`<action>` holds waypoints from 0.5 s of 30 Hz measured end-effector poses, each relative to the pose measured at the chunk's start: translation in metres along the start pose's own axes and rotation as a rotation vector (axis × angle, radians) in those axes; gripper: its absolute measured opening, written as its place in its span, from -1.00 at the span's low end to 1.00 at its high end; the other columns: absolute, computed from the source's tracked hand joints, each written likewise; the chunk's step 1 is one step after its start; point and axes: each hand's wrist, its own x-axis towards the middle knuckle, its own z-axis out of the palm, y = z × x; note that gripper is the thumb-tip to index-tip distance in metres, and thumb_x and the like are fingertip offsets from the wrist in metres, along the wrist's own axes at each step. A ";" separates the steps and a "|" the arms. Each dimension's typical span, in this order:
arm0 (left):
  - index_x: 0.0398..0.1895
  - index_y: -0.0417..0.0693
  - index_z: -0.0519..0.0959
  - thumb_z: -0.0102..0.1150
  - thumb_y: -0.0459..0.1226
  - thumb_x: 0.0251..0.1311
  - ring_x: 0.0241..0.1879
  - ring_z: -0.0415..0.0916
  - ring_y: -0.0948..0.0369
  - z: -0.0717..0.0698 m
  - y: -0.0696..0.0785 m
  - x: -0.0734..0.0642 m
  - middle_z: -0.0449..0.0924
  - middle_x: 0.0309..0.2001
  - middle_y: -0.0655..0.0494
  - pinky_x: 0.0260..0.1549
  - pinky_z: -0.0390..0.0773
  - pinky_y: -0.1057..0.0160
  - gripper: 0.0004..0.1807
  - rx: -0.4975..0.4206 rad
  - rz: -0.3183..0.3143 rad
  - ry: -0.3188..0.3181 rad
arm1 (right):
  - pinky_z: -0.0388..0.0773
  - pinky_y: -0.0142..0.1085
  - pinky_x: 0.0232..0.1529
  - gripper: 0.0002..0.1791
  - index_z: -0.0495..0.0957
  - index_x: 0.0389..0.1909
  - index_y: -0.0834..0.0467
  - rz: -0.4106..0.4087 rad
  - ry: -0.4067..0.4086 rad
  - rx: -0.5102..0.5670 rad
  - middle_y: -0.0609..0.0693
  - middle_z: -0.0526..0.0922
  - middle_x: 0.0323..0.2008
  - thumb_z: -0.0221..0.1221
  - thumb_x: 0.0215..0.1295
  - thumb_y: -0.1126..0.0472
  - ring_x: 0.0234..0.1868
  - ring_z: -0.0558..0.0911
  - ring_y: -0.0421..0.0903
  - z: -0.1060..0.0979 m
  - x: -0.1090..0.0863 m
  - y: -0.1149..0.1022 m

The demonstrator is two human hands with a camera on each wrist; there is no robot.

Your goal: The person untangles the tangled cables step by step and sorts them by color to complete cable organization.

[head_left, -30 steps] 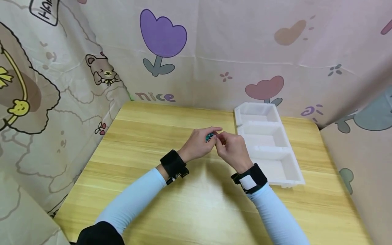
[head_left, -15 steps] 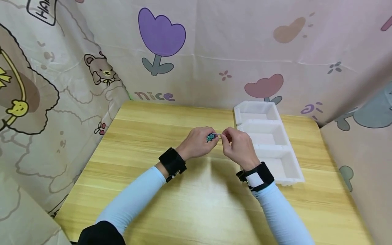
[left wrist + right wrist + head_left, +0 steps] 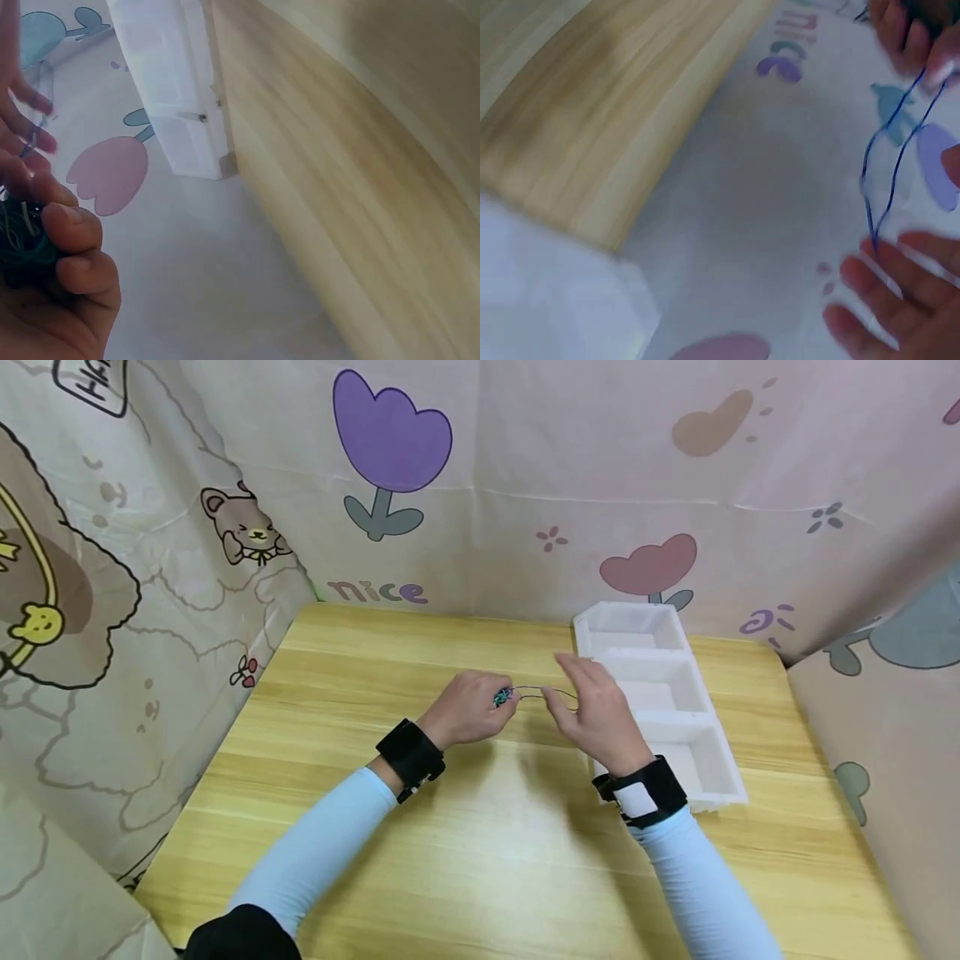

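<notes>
My left hand (image 3: 468, 708) grips a small tangled bundle of teal-green cord (image 3: 502, 697) above the table. The left wrist view shows the fingers curled round this bundle (image 3: 26, 247), which is partly hidden in the palm. A thin dark loop of cord (image 3: 865, 176), bluish in the right wrist view, stretches from the left hand to the right. My right hand (image 3: 598, 714) has its fingers extended and spread, with the end of the loop against them. How the loop passes round the fingers is partly hidden.
A white tray (image 3: 708, 724) with three compartments stands on the right of the wooden table (image 3: 450, 860), just beyond and beside my right hand. Printed cloth (image 3: 510, 460) hangs behind the table and along its sides.
My right hand has moved right, away from the left, and its pinching fingers have spread. The loop between the hands has drawn out longer. The left hand has shifted slightly left with the bundle.
</notes>
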 end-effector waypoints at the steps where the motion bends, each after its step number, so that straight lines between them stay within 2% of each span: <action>1: -0.61 0.09 0.37 -0.10 -0.15 0.25 -0.74 0.16 0.33 0.000 0.002 0.001 0.25 -0.72 0.25 -0.76 0.18 0.34 -0.74 0.008 0.016 0.006 | 0.49 -0.01 -0.04 -0.45 0.34 0.17 0.36 -0.022 -0.038 0.025 0.25 0.53 0.00 0.14 0.25 0.11 0.00 0.49 0.03 0.002 0.002 -0.003; 3: -0.61 0.08 0.37 -0.09 -0.17 0.23 -0.75 0.15 0.33 -0.001 0.005 0.004 0.23 -0.72 0.25 -0.76 0.16 0.34 -0.76 0.019 0.044 0.014 | 0.54 -0.09 -0.16 -0.52 0.34 0.16 0.36 -0.051 -0.119 0.076 0.18 0.59 -0.11 0.10 0.30 0.18 -0.15 0.55 -0.05 0.006 0.004 -0.008; 5: -0.62 0.08 0.36 -0.09 -0.19 0.20 -0.75 0.13 0.33 -0.001 0.006 0.006 0.21 -0.72 0.24 -0.76 0.14 0.35 -0.77 0.028 0.065 0.013 | 0.57 -0.16 -0.31 -0.64 0.42 0.08 0.34 -0.059 -0.167 0.098 0.11 0.61 -0.25 0.05 0.34 0.24 -0.29 0.55 -0.13 0.011 0.005 -0.011; 7: -0.62 0.08 0.35 -0.08 -0.20 0.19 -0.75 0.13 0.33 -0.003 0.006 0.006 0.20 -0.72 0.24 -0.75 0.14 0.36 -0.78 0.031 0.079 0.006 | 0.54 -0.21 -0.42 -0.77 0.51 -0.09 0.27 -0.047 -0.177 0.079 0.00 0.58 -0.38 0.00 0.37 0.25 -0.41 0.50 -0.18 0.014 0.004 -0.012; 9: -0.63 0.06 0.35 -0.06 -0.20 0.18 -0.75 0.14 0.32 -0.005 0.006 0.007 0.21 -0.71 0.23 -0.75 0.15 0.35 -0.78 0.022 0.079 -0.010 | 0.48 -0.25 -0.49 -0.81 0.54 -0.30 0.16 -0.031 -0.164 0.054 -0.08 0.50 -0.50 -0.04 0.40 0.21 -0.48 0.43 -0.20 0.015 0.002 -0.012; 12: -0.61 0.07 0.37 -0.04 -0.15 0.19 -0.72 0.17 0.33 -0.006 0.004 0.006 0.24 -0.70 0.24 -0.72 0.19 0.35 -0.78 0.011 0.084 -0.080 | 0.33 -0.28 -0.62 -0.72 0.41 -0.52 0.02 -0.032 -0.179 0.034 -0.15 0.32 -0.64 -0.07 0.43 0.12 -0.61 0.31 -0.23 0.012 -0.004 -0.007; 15: -0.57 0.08 0.39 -0.04 -0.10 0.22 -0.70 0.20 0.35 -0.006 0.003 0.004 0.28 -0.68 0.25 -0.71 0.22 0.36 -0.77 0.012 0.106 -0.172 | 0.26 -0.31 -0.66 -0.67 0.33 -0.60 -0.03 -0.056 -0.207 0.040 -0.18 0.22 -0.70 -0.08 0.43 0.10 -0.67 0.25 -0.26 0.005 -0.012 0.001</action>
